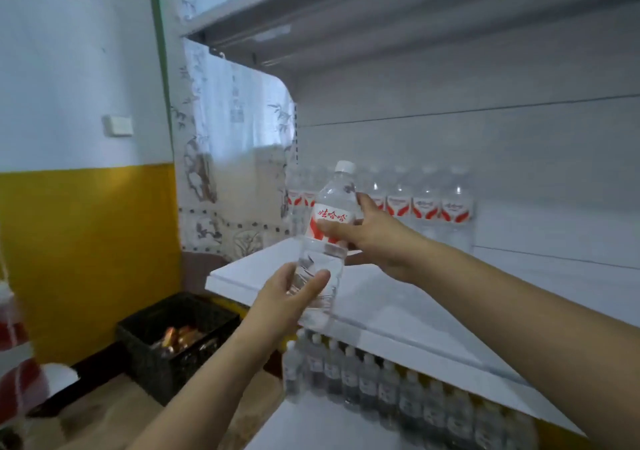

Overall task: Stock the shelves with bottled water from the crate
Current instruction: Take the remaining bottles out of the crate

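A clear water bottle point(329, 227) with a white cap and a red-and-white label is held slightly tilted above the front left corner of the white shelf point(391, 311). My left hand point(291, 297) grips its lower body. My right hand point(374, 238) grips it at the label. A row of several matching bottles point(426, 207) stands at the back of the shelf against the rear wall. The black crate point(176, 342) sits on the floor at the lower left, with some bottles lying inside it.
The shelf below holds a long row of several bottles point(398, 394). An upper grey shelf point(346, 6) overhangs. A yellow-and-white wall point(86, 207) stands to the left, and blurred red-and-white items point(17, 363) sit at the far left edge.
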